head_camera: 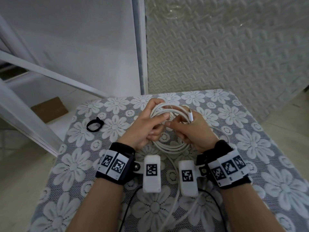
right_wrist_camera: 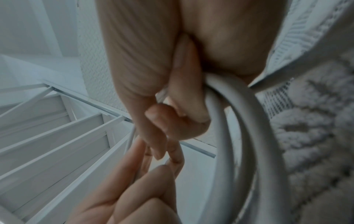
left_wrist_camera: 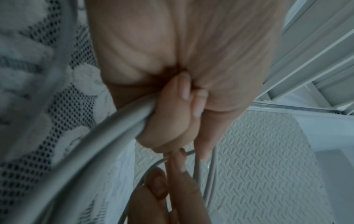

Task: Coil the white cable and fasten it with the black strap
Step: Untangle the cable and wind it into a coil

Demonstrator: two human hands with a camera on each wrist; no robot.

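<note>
Still on the coiling step: left hand [head_camera: 147, 124] & right hand [head_camera: 192, 131] both have fingers curled tight round the white cable [head_camera: 170, 146] loops, held just over the table, w/ some cable loose, so next wind that in, then grab the black strap [head_camera: 94, 126] lying to the left.

One white cable [head_camera: 168, 113], one black strap [head_camera: 94, 126], two hands, a left hand [head_camera: 148, 126] and a right hand [head_camera: 192, 131], one desk [head_camera: 250, 148], one cardboard piece [head_camera: 50, 109].

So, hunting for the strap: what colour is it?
Black strap, lying on the tablecloth; head view shows it best.
</note>
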